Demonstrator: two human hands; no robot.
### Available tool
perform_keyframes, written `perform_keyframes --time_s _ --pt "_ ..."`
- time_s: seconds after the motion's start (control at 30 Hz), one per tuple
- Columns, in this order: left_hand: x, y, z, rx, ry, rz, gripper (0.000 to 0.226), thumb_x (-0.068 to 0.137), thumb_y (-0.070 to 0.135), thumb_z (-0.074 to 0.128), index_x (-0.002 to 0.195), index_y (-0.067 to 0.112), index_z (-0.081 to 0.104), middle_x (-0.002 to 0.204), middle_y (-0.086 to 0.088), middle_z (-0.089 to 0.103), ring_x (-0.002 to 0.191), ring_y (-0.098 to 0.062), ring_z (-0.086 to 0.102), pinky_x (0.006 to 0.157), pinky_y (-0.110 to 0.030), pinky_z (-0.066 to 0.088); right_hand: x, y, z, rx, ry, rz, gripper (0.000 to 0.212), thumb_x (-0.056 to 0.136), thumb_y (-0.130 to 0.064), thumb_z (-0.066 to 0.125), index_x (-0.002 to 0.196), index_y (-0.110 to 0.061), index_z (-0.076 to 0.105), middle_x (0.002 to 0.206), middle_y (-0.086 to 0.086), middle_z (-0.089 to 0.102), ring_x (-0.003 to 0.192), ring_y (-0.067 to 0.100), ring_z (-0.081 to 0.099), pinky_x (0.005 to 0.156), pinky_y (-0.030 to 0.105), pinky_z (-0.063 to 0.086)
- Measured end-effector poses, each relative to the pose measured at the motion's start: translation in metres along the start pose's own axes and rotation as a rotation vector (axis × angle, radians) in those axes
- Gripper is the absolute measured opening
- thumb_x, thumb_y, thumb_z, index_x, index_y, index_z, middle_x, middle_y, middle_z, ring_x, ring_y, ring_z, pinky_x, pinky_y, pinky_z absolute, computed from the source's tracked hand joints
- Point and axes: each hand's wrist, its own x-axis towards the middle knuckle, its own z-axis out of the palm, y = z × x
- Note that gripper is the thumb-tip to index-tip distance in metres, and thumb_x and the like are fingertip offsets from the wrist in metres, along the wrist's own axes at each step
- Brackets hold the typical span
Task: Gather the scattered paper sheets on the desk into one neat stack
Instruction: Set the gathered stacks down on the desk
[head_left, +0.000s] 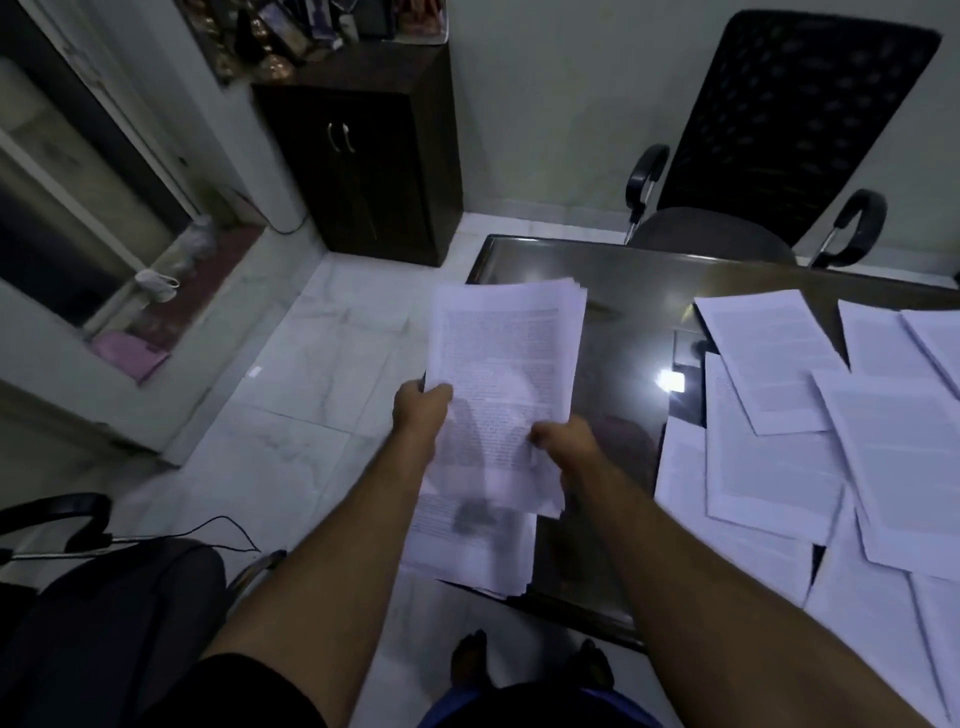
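Note:
A bundle of printed paper sheets is held up over the left end of the dark glossy desk. My left hand grips its left edge, and my right hand grips its lower right edge. Under the bundle, more printed sheets lie at the desk's left corner and hang over its edge. Several loose sheets are spread and overlapping across the right side of the desk.
A black mesh office chair stands behind the desk. A dark wooden cabinet is against the back wall. Another chair with a thin cable sits at lower left. My feet stand on the white tiled floor.

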Motion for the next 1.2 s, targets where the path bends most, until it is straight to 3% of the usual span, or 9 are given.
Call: perform_keyframes --time_s 0.1,0.23,0.37,0.57,0.67,0.77,0.87,0.97,1.2 --pt "0.008 -0.032 -0.012 0.050 -0.053 -0.094 0.011 0.083 0.003 0.059 0.075 0.007 0.063 0.080 -0.009 0.063 0.064 -0.021 0.056 0.055 -0.022 0.043 -0.004 0.027 0.003 -0.032 -0.014 0.117 0.026 0.079 0.013 0.059 0.101 0.000 0.065 0.094 0.015 0.067 0.074 0.025 0.062 0.055 0.027 0.049" --pt "0.013 -0.073 -0.026 0.245 -0.110 -0.038 0.019 0.087 0.006 0.061 0.103 0.000 0.068 0.096 -0.009 0.067 0.074 -0.022 0.060 0.064 -0.024 0.047 -0.009 0.070 0.008 -0.051 -0.003 0.173 0.035 0.082 0.015 0.060 0.114 0.001 0.064 0.108 0.015 0.066 0.089 0.030 0.064 0.066 0.033 0.053" --pt "0.016 -0.095 -0.030 0.416 -0.091 -0.008 0.033 0.086 0.010 0.061 0.116 -0.002 0.063 0.114 -0.015 0.067 0.096 -0.032 0.064 0.083 -0.038 0.057 -0.006 0.091 0.017 -0.158 0.086 0.135 0.037 0.079 0.014 0.066 0.116 0.007 0.064 0.117 0.022 0.067 0.101 0.038 0.065 0.085 0.043 0.055" --pt "0.019 -0.093 -0.038 0.652 -0.036 0.056 0.034 0.086 0.013 0.063 0.118 0.004 0.058 0.120 -0.016 0.065 0.103 -0.036 0.063 0.086 -0.040 0.055 -0.009 0.097 0.030 -0.470 0.204 0.089 0.036 0.079 -0.013 0.076 0.111 -0.011 0.061 0.108 0.008 0.067 0.099 0.029 0.066 0.083 0.040 0.058" --pt "0.014 -0.092 -0.041 0.837 0.059 0.185 0.049 0.079 0.023 0.072 0.122 0.007 0.055 0.118 -0.016 0.063 0.104 -0.035 0.062 0.085 -0.044 0.055 -0.015 0.097 0.031 -0.562 0.323 0.061 0.035 0.082 -0.025 0.073 0.111 -0.015 0.056 0.098 0.002 0.058 0.091 0.023 0.059 0.075 0.030 0.047" --pt "0.004 -0.096 -0.034 0.861 0.123 0.431 0.047 0.075 0.015 0.073 0.118 0.002 0.061 0.109 -0.020 0.062 0.098 -0.038 0.061 0.080 -0.042 0.051 -0.012 0.093 0.028 -0.423 0.380 0.035 0.031 0.083 -0.027 0.072 0.108 -0.012 0.060 0.098 0.002 0.059 0.088 0.023 0.058 0.075 0.030 0.046" --pt "-0.015 -0.093 -0.016 0.678 -0.018 0.531 0.036 0.080 0.011 0.067 0.115 0.002 0.065 0.110 -0.020 0.064 0.100 -0.038 0.062 0.081 -0.039 0.050 -0.006 0.081 0.026 -0.175 0.316 0.038 0.024 0.081 -0.026 0.075 0.097 -0.011 0.066 0.093 0.010 0.070 0.080 0.026 0.067 0.073 0.041 0.060" --pt "-0.035 -0.078 0.015 0.610 -0.210 0.413 0.031 0.088 0.019 0.066 0.117 0.009 0.065 0.115 -0.011 0.067 0.102 -0.028 0.064 0.080 -0.027 0.047 -0.007 0.066 0.009 -0.078 0.275 0.008 0.011 0.085 -0.019 0.071 0.087 -0.009 0.067 0.079 0.011 0.068 0.061 0.020 0.061 0.052 0.030 0.051" --pt "-0.090 -0.062 0.127 0.561 -0.444 0.390 0.022 0.090 0.021 0.062 0.111 0.016 0.068 0.113 -0.004 0.070 0.104 -0.024 0.063 0.084 -0.024 0.046 -0.014 0.063 -0.104 0.041 0.402 -0.015 0.012 0.084 -0.018 0.064 0.072 -0.016 0.065 0.069 0.008 0.064 0.059 0.023 0.056 0.049 0.027 0.044"
